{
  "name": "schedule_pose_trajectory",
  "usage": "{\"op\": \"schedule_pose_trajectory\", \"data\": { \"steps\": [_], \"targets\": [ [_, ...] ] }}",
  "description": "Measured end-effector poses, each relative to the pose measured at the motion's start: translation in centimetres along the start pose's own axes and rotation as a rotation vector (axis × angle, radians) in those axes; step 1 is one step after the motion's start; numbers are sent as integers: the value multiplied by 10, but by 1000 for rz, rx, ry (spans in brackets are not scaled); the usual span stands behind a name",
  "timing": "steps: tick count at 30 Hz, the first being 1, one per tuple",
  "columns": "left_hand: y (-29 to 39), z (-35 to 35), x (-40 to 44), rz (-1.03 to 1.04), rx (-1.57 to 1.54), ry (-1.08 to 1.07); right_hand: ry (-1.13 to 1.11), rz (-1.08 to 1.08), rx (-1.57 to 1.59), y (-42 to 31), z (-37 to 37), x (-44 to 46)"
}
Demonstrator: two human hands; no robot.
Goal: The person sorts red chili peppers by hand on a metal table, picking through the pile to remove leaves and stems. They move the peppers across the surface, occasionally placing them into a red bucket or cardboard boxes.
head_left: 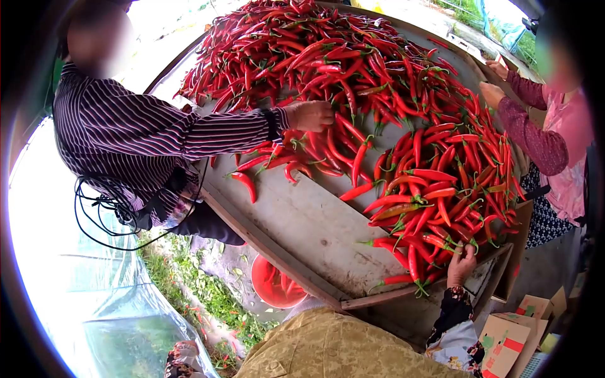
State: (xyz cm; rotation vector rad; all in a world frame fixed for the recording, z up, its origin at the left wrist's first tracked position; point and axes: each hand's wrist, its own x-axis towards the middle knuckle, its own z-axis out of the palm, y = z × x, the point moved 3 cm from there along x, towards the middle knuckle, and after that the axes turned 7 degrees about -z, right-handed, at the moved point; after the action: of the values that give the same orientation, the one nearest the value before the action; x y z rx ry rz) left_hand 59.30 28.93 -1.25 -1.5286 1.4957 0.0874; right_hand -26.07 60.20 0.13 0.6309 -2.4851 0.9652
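Note:
My right hand (462,266) is at the near right end of the sorting table, its fingers closed at the green stem of a red chili pepper (465,234). More red chili peppers (435,189) lie in a loose heap just beyond it, and a few (413,264) rest by the wooden rim to its left. Only a patterned sleeve (184,360) shows at the bottom left; my left hand is out of sight.
The wooden-edged table (302,233) bears a large far heap of chili peppers (296,50). A co-worker in stripes (126,126) reaches in from the left; another in pink (554,132) stands right. A red bucket (261,277) holds peppers below. Cardboard boxes (504,340) stand lower right.

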Motion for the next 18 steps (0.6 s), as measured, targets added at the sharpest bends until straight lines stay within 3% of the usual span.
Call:
{"op": "schedule_pose_trajectory", "data": {
  "steps": [2, 5, 7, 9, 10, 11, 14, 18],
  "targets": [
    [44, -17, 14, 187, 27, 48, 13, -20, -7, 3, 2, -1],
    [166, -123, -12, 584, 127, 149, 31, -37, -35, 2, 2, -2],
    [232, -236, -90, 787, -143, 64, 63, -56, -56, -3, 1, -1],
    [276, -294, -126, 1153, -438, 244, 63, -38, -50, -3, 1, -1],
    [294, -338, -169, 1207, -602, 190, 61, -26, -64, -4, 1, -2],
    [310, -359, -176, 1216, -555, 148, 79, -42, -52, -6, 0, -1],
    [360, -410, -190, 1319, -521, 593, 86, -57, -62, -9, -1, -1],
    [431, -470, -167, 1383, -564, 781, 75, -57, -49, -10, -3, 0]
  ]
}}
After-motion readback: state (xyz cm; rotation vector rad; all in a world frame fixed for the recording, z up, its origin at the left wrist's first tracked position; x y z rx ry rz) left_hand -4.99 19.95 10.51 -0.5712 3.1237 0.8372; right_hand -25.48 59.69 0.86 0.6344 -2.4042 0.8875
